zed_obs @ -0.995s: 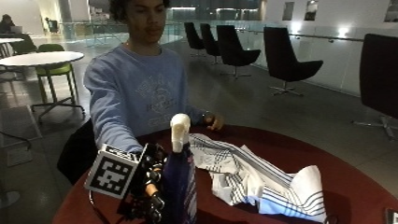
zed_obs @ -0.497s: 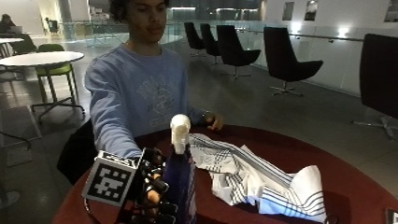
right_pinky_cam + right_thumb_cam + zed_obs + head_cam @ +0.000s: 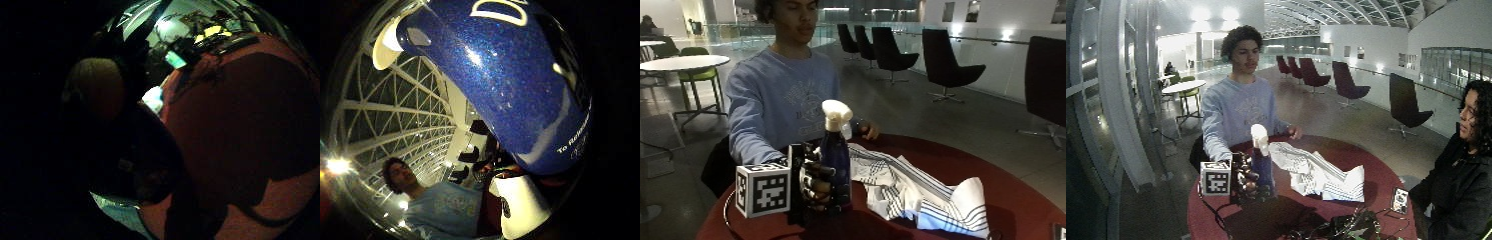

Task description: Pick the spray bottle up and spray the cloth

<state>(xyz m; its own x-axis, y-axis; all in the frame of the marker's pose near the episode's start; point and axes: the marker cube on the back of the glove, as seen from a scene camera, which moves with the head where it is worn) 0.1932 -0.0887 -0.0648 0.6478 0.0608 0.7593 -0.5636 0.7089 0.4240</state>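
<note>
The round table (image 3: 1013, 200) carries a crumpled striped cloth (image 3: 919, 192) across its middle, blocking a low pass from the near edge toward the person's side. At the near edge the spray bottle (image 3: 835, 165) stands upright, wrapped by the gloved right hand (image 3: 814, 182), touching the cloth's end. The bare hand (image 3: 868, 131) rests at the far edge. Bare red tabletop lies beyond the cloth; a phone (image 3: 1399, 200) and cables (image 3: 1345, 227) crowd another edge.
</note>
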